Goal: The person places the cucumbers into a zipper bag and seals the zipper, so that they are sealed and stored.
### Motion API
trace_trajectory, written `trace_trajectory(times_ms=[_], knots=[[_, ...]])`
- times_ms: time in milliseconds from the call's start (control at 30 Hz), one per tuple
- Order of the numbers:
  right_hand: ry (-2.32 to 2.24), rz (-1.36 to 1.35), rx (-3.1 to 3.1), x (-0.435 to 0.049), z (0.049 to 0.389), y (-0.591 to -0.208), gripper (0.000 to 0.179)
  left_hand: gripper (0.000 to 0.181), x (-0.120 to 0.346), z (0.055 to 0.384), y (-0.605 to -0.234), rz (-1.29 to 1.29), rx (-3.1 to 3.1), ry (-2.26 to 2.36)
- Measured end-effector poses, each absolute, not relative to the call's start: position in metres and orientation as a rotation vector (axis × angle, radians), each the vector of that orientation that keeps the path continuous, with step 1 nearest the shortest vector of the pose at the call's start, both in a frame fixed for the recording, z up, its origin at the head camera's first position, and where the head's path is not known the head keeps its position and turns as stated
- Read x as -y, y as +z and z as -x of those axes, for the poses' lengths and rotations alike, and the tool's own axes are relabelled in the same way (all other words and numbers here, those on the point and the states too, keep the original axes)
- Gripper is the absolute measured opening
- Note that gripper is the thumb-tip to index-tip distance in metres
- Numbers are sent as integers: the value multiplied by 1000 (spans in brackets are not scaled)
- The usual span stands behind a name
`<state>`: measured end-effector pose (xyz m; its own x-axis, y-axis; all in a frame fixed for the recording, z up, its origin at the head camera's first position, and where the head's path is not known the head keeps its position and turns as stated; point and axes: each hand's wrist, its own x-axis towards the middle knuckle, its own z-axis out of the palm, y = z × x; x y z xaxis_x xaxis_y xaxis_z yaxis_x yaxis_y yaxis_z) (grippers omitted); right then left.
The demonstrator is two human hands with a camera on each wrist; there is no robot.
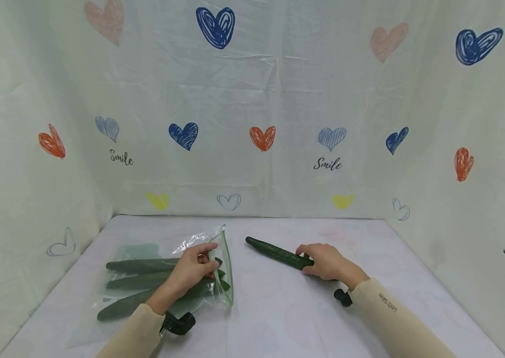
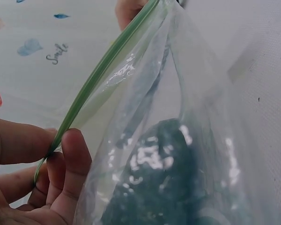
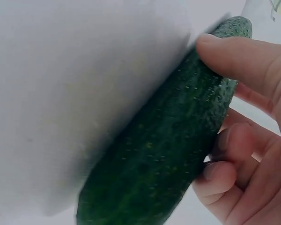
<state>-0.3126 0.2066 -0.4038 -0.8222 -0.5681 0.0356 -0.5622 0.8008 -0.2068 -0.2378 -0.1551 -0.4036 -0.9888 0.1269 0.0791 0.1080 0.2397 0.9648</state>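
A clear zip bag with a green zip strip lies on the left of the table with three cucumbers inside. My left hand pinches the green strip at the bag's mouth between thumb and fingers, as the left wrist view shows up close. To the right of the bag, a dark green cucumber lies slantwise. My right hand grips its near end, thumb on one side and curled fingers on the other. Part of that end is hidden under the hand.
A white cloth covers the table. Behind it hangs a pale curtain printed with hearts and "Smile", and its sides close in the table left and right. A dark camera is strapped on the left wrist, another on the right.
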Motion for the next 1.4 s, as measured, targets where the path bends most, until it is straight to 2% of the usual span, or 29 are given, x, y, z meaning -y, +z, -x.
trace_trajectory(times_ms=[500,733,1000,1400], knots=[[-298,1177,-3012,-202,319,-412,40,55,153,239,-403,-200,-2481,1925],[-227,1322,-3032,-186,319,-411,38,55,152,238,-403,-156,-2468,1965],[-254,1370,-3036,-173,318,-408,37,54,153,239,-406,-172,-2489,1936],[-222,1485,-3039,-131,336,-408,36,54,152,238,-404,-238,-2530,1875]])
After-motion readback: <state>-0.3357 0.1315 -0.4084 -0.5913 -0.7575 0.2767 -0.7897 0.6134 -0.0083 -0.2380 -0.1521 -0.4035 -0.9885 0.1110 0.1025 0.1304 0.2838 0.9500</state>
